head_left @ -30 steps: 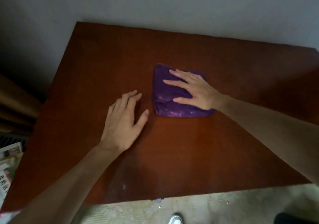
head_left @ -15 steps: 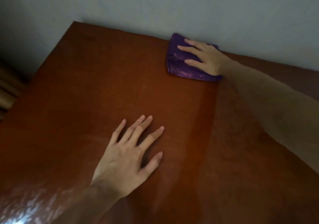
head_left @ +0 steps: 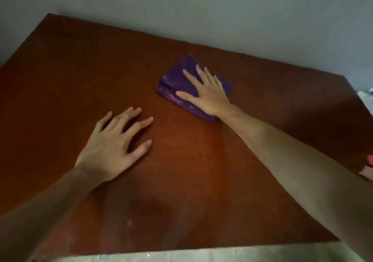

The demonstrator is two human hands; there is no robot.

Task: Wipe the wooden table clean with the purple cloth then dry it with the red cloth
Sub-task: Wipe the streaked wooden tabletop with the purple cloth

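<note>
A folded purple cloth (head_left: 177, 84) lies on the wooden table (head_left: 70, 75), a little right of centre and back from the far edge. My right hand (head_left: 207, 94) presses flat on the cloth with fingers spread, covering its right half. My left hand (head_left: 117, 146) rests palm down on the bare wood nearer to me and to the left, fingers apart, holding nothing. A damp, shiny streak runs along the wood below the cloth. A bit of red, perhaps the red cloth (head_left: 368, 168), shows at the right edge of the view.
A grey wall (head_left: 201, 5) runs along the table's far edge. The table's near edge (head_left: 181, 251) shows at the bottom with pale floor beyond it. Something white peeks past the table's right corner (head_left: 366, 97).
My right hand has slid the purple cloth back from the far edge by the wall toward the table's middle. My left hand has stayed flat on the wood. The view has pulled back.
</note>
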